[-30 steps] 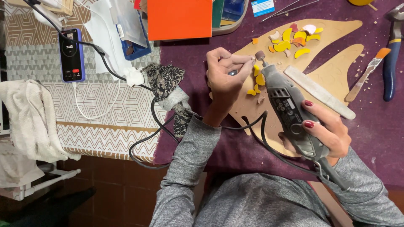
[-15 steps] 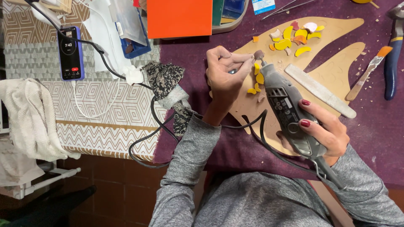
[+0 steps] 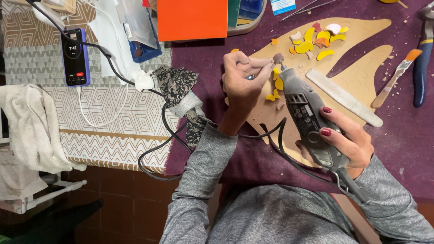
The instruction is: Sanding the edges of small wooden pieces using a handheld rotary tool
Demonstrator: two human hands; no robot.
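My right hand [image 3: 348,140] grips a grey corded rotary tool [image 3: 307,117], its small round grinding tip [image 3: 278,58] pointing up and to the left. My left hand [image 3: 242,81] is curled right beside that tip, fingers pinched on a small piece that I cannot make out clearly. Both hands hover over a tan cut-out board [image 3: 352,77] lying on a purple cloth [image 3: 217,104]. Small yellow pieces [image 3: 276,83] lie on the board just under the tip. More yellow, orange and white pieces [image 3: 316,40] are grouped near the board's far end.
A flat grey file [image 3: 343,97] lies on the board. A brush [image 3: 395,77] and blue-handled pliers [image 3: 420,63] sit at the right. An orange sheet [image 3: 192,18], a charging phone [image 3: 74,56], a patterned rag [image 3: 178,90] and a white towel [image 3: 31,126] lie to the left.
My left hand has shifted slightly, its fingers closing in nearer the grinding tip. The rotary tool and my right hand have stayed nearly in place.
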